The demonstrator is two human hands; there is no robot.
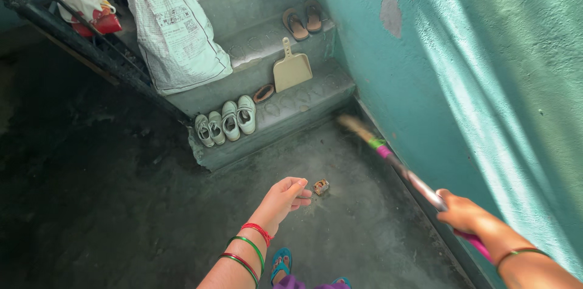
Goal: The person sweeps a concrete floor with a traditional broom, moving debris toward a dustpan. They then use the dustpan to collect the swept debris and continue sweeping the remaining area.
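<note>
Bangled at the wrist in red and green, the left hand [284, 198] hangs over the dark concrete floor [121, 204], fingers loosely curled and holding nothing, just beside a small brown scrap of litter [320, 187]. The right hand [460, 212] has its grip wrapped round the long broom with a silver, pink and green handle [398, 164], whose blurred straw head lies at the floor's edge where the teal wall [473, 70] meets the lowest concrete step [285, 120]. Sweeping looks in hand; drawing the head toward the scrap would call for a low, controlled stroke. A tan plastic dustpan [291, 68] leans on that step, beside white shoes [229, 120].
</note>
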